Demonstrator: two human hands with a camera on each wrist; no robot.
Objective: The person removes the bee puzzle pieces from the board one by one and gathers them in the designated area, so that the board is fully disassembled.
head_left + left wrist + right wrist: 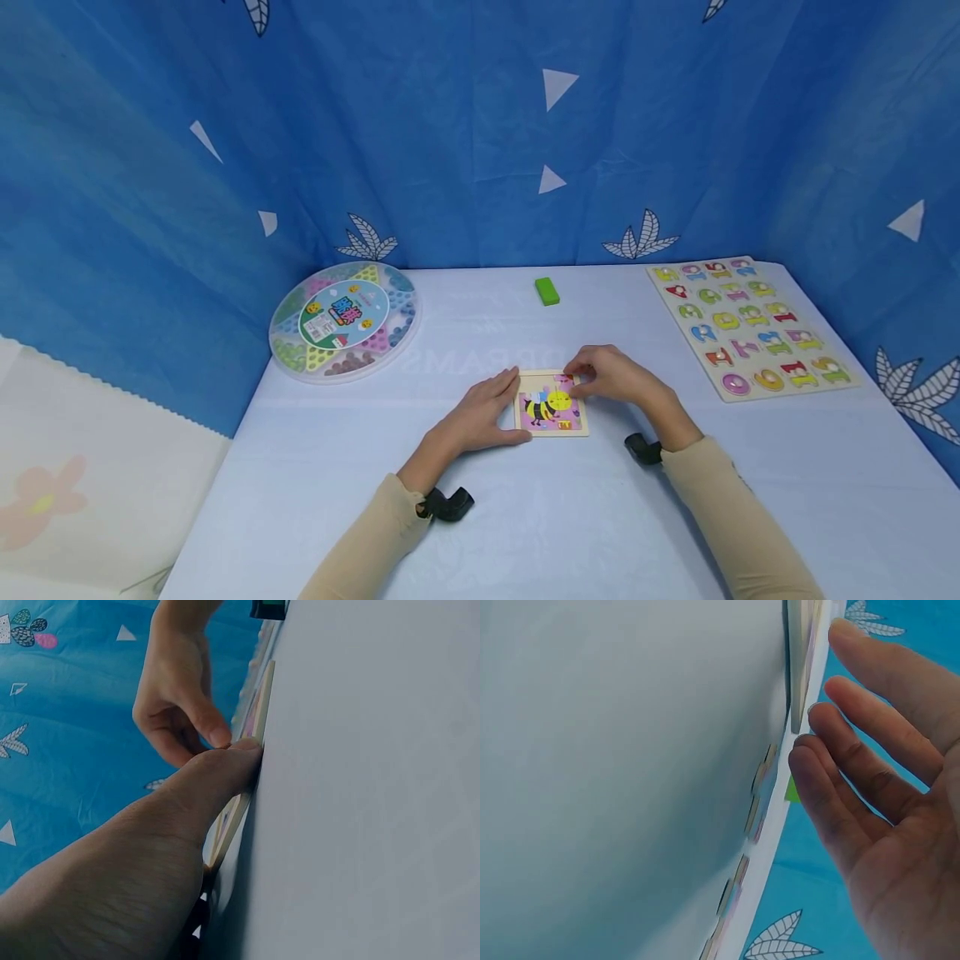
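Note:
A small square wooden jigsaw puzzle [561, 433] with a black-and-yellow bee picture lies on the table in front of me. Bare wood shows at its upper left. My left hand [480, 414] grips its left side, fingers at the upper left corner and thumb along the near edge. In the left wrist view the thumb [244, 748] overlaps the board's edge. At the upper right corner, my right hand [611, 372] touches the puzzle with its fingertips. The right wrist view shows its fingers [840, 735] loosely bent and spread, nothing visible between them.
A round Chinese checkers set [401, 350] in clear packaging lies at the far left. Toward the back sits a green block [547, 291]. On the right is a wooden number puzzle board [693, 333] with colourful pieces. A blue curtain [465, 125] hangs behind the table.

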